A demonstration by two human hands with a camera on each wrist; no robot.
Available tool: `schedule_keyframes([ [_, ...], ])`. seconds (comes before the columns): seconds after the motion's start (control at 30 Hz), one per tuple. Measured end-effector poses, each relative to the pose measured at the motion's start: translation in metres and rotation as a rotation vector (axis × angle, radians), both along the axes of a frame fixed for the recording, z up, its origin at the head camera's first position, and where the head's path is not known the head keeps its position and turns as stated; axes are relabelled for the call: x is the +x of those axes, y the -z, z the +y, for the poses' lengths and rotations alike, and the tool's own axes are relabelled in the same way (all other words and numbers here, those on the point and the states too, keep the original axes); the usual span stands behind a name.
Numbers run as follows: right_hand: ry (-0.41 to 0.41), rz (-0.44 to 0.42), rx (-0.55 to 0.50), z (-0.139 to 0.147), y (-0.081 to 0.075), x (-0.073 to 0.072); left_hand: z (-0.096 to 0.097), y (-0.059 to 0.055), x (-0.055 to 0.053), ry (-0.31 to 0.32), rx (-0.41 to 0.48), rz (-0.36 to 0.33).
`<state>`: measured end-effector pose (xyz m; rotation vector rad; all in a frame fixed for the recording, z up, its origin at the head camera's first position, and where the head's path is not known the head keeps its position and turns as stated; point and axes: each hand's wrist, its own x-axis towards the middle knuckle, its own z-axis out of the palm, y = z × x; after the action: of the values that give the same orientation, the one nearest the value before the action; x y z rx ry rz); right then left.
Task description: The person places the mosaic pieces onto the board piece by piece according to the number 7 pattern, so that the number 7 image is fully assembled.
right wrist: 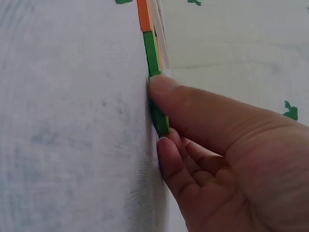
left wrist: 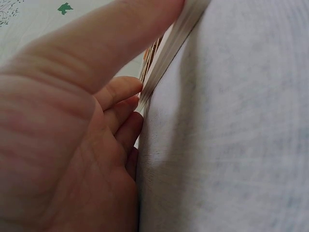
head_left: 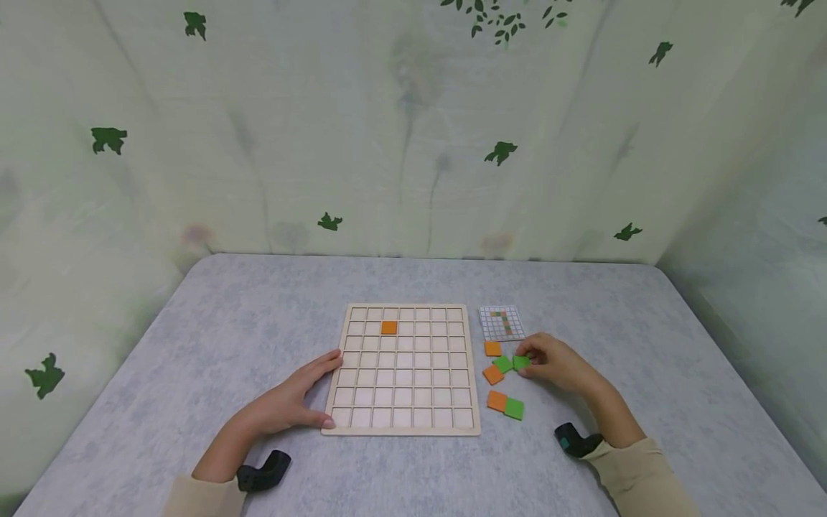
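Note:
A pale wooden grid board point(head_left: 403, 432) lies flat on the table, with one orange square tile point(head_left: 389, 327) in a cell of its second row. My left hand point(head_left: 293, 395) rests at the board's left edge, thumb near the lower corner and fingertips higher up, fingers spread. To the right of the board, my right hand point(head_left: 554, 365) pinches a green square tile point(head_left: 520, 362) between thumb and fingers. In the right wrist view this green tile point(right wrist: 164, 124) shows edge-on, close to the tabletop. Another green tile point(head_left: 502, 364) lies just left of it, partly over an orange tile point(head_left: 493, 375).
A small printed pattern card point(head_left: 502, 323) lies above the tiles, its grid marked with coloured squares. One more orange tile point(head_left: 493, 348) sits below the card. Nearer the front, an orange tile point(head_left: 497, 401) and a green tile point(head_left: 514, 408) lie side by side.

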<state>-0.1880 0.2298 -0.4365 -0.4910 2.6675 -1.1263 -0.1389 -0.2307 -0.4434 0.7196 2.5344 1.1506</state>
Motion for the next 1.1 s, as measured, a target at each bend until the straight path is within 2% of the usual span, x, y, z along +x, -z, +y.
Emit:
schedule_keyframes([
  [0.13, 0.038, -0.018, -0.009, -0.003, -0.002, -0.002, -0.001, 0.0, 0.001, 0.001, 0.006, 0.007],
  [0.23, 0.046, 0.006, -0.022, -0.007, -0.007, -0.003, -0.001, -0.001, 0.002, 0.002, 0.011, 0.008],
  [0.47, -0.026, 0.119, -0.034, -0.033, -0.033, -0.011, -0.001, -0.001, 0.002, 0.0, 0.002, 0.005],
  [0.67, -0.053, 0.195, -0.127, -0.07, -0.048, -0.025, -0.001, -0.001, 0.001, 0.006, -0.007, 0.012],
  [0.93, -0.056, 0.256, -0.279, -0.125, -0.042, -0.044, -0.001, -0.001, 0.0, 0.004, -0.012, 0.008],
  [1.1, -0.047, 0.232, -0.317, -0.152, -0.032, -0.05, -0.001, -0.001, 0.0, 0.007, -0.002, -0.005],
])
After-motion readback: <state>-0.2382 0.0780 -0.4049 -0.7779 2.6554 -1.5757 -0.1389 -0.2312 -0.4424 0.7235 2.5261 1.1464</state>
